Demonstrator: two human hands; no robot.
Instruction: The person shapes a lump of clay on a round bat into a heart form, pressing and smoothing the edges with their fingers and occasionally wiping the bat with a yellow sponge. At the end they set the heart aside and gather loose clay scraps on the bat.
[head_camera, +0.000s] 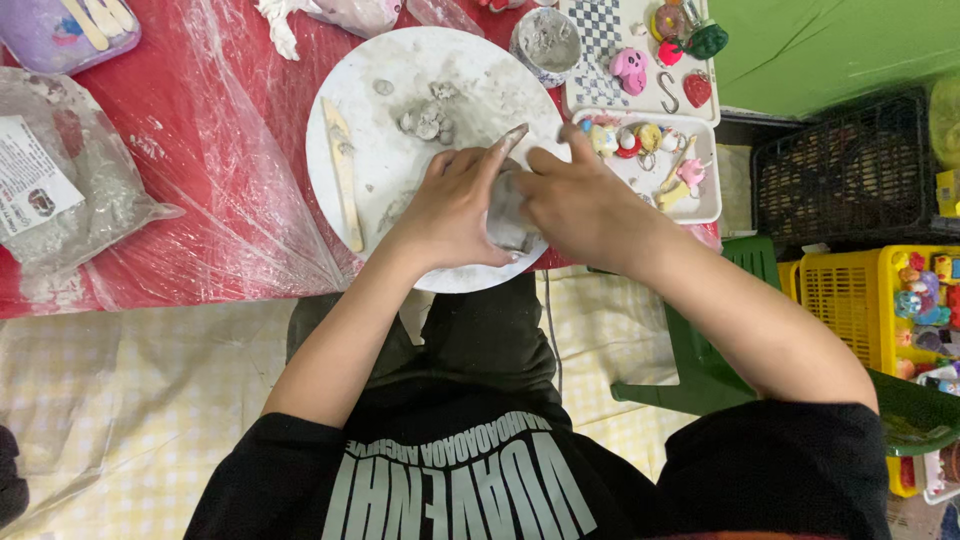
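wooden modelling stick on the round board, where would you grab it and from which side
Pinch the wooden stick near its middle, thumb and finger on its two long edges, coming from above on the board's left part. It lies flat and almost lengthwise toward the person, bare board either side. Both hands, the left hand and right hand, are closed on the clay lump.

Craft workshop: clay-smeared round board (400, 80), wooden modelling tool (343, 170), tray of painted figurines (700, 205), plastic-covered red table (200, 150).
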